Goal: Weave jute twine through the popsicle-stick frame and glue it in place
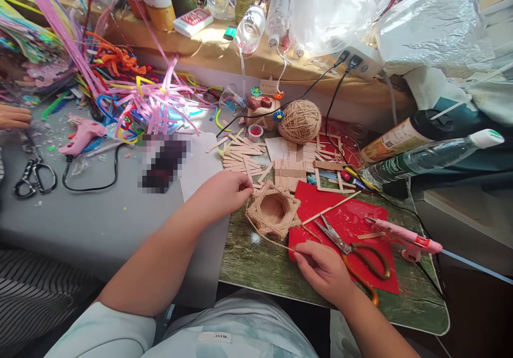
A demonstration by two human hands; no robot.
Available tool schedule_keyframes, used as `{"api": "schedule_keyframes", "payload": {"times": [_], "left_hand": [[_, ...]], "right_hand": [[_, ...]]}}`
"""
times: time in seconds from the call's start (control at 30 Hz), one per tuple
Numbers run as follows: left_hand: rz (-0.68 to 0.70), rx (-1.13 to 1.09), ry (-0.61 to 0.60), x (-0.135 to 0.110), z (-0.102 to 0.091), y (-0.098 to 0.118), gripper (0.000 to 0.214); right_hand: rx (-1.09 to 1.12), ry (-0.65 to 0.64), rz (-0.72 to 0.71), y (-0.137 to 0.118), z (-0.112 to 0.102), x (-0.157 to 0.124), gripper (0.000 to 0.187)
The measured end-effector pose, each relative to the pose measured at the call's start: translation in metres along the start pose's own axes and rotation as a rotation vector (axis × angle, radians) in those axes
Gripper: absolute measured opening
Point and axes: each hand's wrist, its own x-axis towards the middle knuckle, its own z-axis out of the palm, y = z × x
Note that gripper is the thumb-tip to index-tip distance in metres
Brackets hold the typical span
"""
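A star-shaped box of craft sticks wrapped in twine (pixel 298 208) sits on the green board, its hollow middle facing up. My left hand (pixel 230 191) is closed, fingertips pinched at the box's upper left corner. From the box's left side a strand of twine (pixel 269 239) runs along its front to my right hand (pixel 323 268). The right thumb and forefinger pinch that strand. Just right of this hand lie open scissors (pixel 340 239) with orange-brown handles, on a red sheet (pixel 310 200).
A pink glue gun (pixel 414 239) lies at the right. Craft sticks (pixel 244 152) and a twine ball (pixel 300 122) are behind the box. A water bottle (pixel 433 157) leans at the right. Another person's hand (pixel 14 117), a second glue gun (pixel 83 134) and black-handled scissors (pixel 36 176) are left.
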Motion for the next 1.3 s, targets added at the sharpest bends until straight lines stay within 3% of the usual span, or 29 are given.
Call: {"api": "schedule_keyframes", "payload": {"times": [0.47,0.67,0.8,0.97,1.3], "left_hand": [[-0.058,0.055,-0.063,-0.002,0.003,0.009,0.032],[-0.033,0.120,0.037,-0.008,0.011,0.017,0.025],[0.016,0.129,0.081,-0.007,0.015,0.017,0.022],[0.028,0.059,0.046,-0.002,0.012,0.015,0.022],[0.044,0.030,0.030,0.000,0.012,0.014,0.023]], "right_hand": [[-0.007,0.104,0.060,0.000,-0.003,0.002,0.013],[-0.012,0.078,0.046,0.002,-0.018,0.007,0.012],[-0.091,0.029,0.009,0.006,-0.036,0.011,0.013],[-0.141,-0.049,-0.060,0.021,-0.051,0.025,0.017],[-0.197,-0.323,0.112,0.043,-0.086,0.086,0.018]]}}
